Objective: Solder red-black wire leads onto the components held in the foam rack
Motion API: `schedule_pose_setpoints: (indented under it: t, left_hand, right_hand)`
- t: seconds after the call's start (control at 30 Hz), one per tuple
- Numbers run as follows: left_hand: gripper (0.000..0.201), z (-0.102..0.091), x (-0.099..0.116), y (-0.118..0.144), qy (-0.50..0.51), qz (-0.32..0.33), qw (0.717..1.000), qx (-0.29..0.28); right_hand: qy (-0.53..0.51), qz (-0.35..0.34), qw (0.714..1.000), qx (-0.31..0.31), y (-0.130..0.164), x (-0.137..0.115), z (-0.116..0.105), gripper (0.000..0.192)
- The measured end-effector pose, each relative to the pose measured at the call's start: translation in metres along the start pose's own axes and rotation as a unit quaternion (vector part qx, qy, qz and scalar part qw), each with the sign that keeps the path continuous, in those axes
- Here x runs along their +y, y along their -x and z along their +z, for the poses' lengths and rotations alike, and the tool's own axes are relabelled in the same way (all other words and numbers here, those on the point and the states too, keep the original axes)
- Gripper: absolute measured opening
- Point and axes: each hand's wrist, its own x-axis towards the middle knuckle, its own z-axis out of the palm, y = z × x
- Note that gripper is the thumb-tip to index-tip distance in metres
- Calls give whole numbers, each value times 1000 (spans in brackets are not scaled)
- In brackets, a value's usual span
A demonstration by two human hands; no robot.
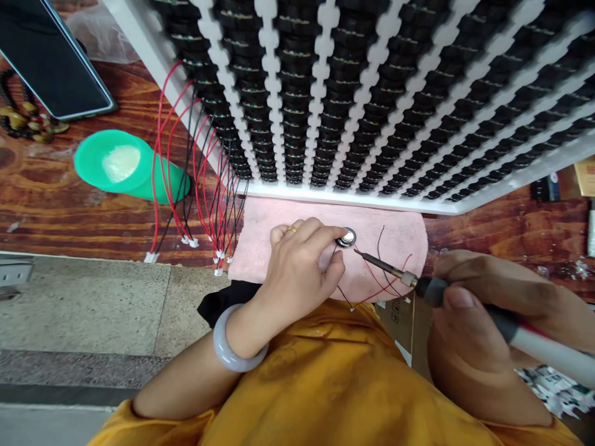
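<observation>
My left hand (304, 260) rests on a pink cloth (260, 217), its thumb and index finger closed on a small round black speaker (346, 238) with a shiny disc in its middle. In my right hand (483, 310) is a soldering iron (434, 291), its tip pointing left at the speaker's lower edge. Whether the tip touches the speaker cannot be made out. Thin red and black wires (381, 288) with small white plugs lie on the cloth below the speaker and partly behind the iron.
A white tray (325, 193) with rows of black round parts stands behind the cloth. Red and black wires (204, 179) hang over its left edge. A green cup (162, 176), a phone (51, 56) and a bead bracelet (28, 118) lie on the wooden table (56, 217) at left.
</observation>
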Motion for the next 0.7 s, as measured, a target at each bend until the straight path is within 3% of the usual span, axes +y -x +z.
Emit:
schedule_pose_setpoints:
  t: [0.07, 0.17, 0.3, 0.47, 0.7]
  left_hand:
    - [28, -3, 0, -2, 21, -9, 1000, -15]
    - [29, -6, 0, -4, 47, -13, 999, -24]
    - [30, -6, -1, -4, 55, -8, 998, -19]
    - [32, -6, -2, -4, 58, -3, 998, -15]
    - [32, -7, -2, -4, 57, -6, 998, -19]
  right_hand:
    - [19, -34, 999, -33, 0, -5, -2, 21]
    - [27, -16, 996, -85, 3, -5, 2, 24]
    - [13, -31, 998, -58, 8, -5, 14, 26]
    - [14, 98, 995, 4, 8, -21, 26, 20]
    - [30, 26, 999, 31, 11, -5, 32, 21]
